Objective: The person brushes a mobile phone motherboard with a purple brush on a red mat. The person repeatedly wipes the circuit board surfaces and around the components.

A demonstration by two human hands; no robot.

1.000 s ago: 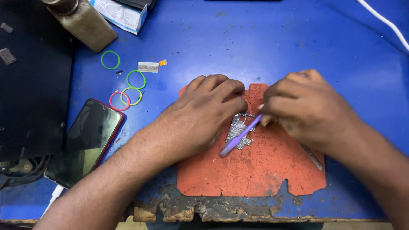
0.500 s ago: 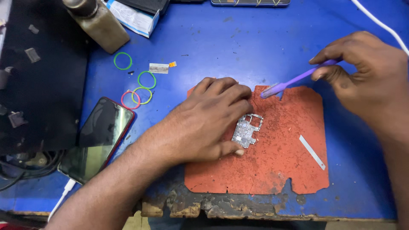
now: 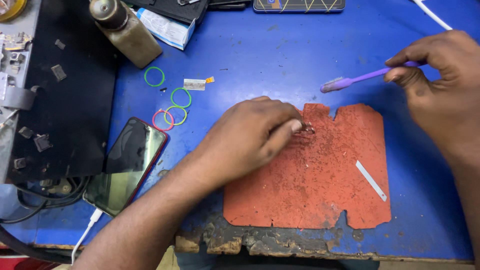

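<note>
The right hand (image 3: pixel 445 95) is pinching a purple toothbrush (image 3: pixel 360 79) in its grip, bristles hovering over the blue desk (image 3: pixel 280 55). The left hand (image 3: pixel 250 137) is clenching over a small metallic circuit board (image 3: pixel 306 129), mostly hidden, lying at the orange mat's (image 3: pixel 320 185) upper edge.
</note>
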